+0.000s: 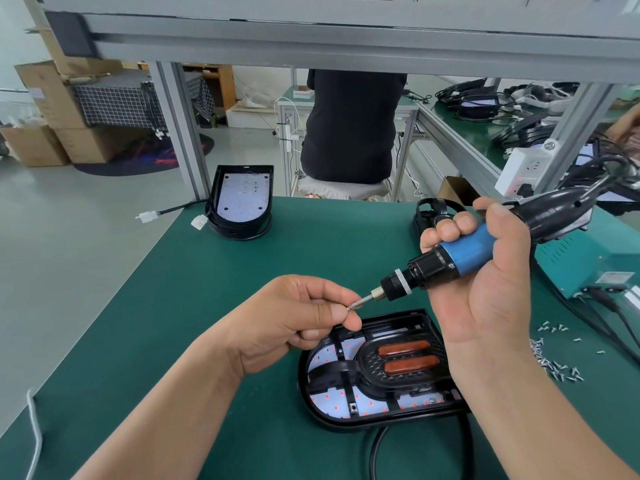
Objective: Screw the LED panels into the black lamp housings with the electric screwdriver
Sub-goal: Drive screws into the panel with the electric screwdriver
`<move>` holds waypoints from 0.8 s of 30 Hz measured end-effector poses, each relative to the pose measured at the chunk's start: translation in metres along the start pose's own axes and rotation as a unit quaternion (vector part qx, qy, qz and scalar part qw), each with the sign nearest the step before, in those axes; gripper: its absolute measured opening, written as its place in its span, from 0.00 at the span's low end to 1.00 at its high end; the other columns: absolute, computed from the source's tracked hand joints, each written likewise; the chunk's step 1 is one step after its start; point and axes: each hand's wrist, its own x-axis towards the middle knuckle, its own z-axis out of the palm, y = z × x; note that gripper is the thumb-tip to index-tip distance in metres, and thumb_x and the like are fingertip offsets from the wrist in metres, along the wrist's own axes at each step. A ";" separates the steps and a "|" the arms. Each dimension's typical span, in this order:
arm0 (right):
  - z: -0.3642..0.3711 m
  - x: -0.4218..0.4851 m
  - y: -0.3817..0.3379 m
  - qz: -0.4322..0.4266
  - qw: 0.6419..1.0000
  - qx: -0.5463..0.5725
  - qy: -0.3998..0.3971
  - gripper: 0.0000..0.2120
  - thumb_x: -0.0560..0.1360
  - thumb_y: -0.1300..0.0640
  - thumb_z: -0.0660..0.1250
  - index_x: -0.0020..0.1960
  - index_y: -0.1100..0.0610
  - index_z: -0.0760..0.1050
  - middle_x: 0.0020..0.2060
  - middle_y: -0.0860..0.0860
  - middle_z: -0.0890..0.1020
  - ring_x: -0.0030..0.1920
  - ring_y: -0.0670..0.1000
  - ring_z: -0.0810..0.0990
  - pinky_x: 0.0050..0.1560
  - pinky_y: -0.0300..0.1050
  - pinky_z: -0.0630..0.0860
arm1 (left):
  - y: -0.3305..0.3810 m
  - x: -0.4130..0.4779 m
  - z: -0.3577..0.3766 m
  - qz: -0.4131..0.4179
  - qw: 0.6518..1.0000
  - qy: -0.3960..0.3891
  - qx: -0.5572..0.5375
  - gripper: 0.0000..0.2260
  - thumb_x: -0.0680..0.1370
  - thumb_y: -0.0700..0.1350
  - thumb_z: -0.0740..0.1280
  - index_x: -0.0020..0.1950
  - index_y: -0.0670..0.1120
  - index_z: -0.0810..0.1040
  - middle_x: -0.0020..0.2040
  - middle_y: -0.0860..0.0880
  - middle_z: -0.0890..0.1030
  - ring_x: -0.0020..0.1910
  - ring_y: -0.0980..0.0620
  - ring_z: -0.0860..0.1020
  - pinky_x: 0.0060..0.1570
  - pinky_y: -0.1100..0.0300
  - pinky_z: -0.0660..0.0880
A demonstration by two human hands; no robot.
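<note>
the left hand pinches a small screw between thumb and forefinger, right at the bit tip of the electric screwdriver. the right hand wraps its curled fingers round the tool's blue barrel and holds it tilted down to the left, above the worktop.

below both hands, close to the near edge and right of middle, the lamp housing lies open side up. the white led panel sits inside it under black ribs.

the screw looks tiny, light and smooth, so it probably slips easily. a pinch on the shank, with the head left free for the bit, seems best. the screwdriver is rigid, and its cord at the back likely tugs, so the blue barrel is the sensible hold. the housing seems to be stiff, light plastic that may slide under pressure, so steady it by the rim. the panel looks thin and fragile, so fingers are better kept off its face.

a second housing stands at the far left edge. loose screws lie by the right edge.
</note>
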 end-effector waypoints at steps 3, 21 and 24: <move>0.000 0.002 0.000 0.006 1.000 -0.001 0.002 0.02 0.83 0.56 0.66 0.52 0.53 0.76 0.39 0.48 0.75 0.38 0.49 0.76 0.49 0.45 0.78 | -0.001 0.000 0.000 0.007 1.000 0.012 0.010 0.09 0.78 0.35 0.71 0.58 0.39 0.85 0.49 0.39 0.86 0.27 0.57 0.62 0.26 0.68 0.61; -0.001 0.003 0.001 0.028 0.999 -0.011 -0.034 0.04 0.84 0.54 0.66 0.52 0.53 0.78 0.41 0.49 0.75 0.40 0.48 0.75 0.49 0.45 0.76 | -0.003 -0.001 -0.001 0.034 0.991 0.019 0.127 0.10 0.80 0.41 0.72 0.60 0.46 0.85 0.51 0.40 0.88 0.29 0.56 0.64 0.31 0.66 0.62; 0.000 0.003 0.001 0.034 0.999 0.003 -0.018 0.05 0.84 0.53 0.66 0.53 0.54 0.75 0.40 0.48 0.74 0.39 0.48 0.74 0.48 0.44 0.76 | -0.001 -0.001 -0.003 0.030 0.992 0.005 0.126 0.12 0.82 0.40 0.70 0.66 0.44 0.83 0.55 0.40 0.87 0.30 0.55 0.63 0.30 0.67 0.63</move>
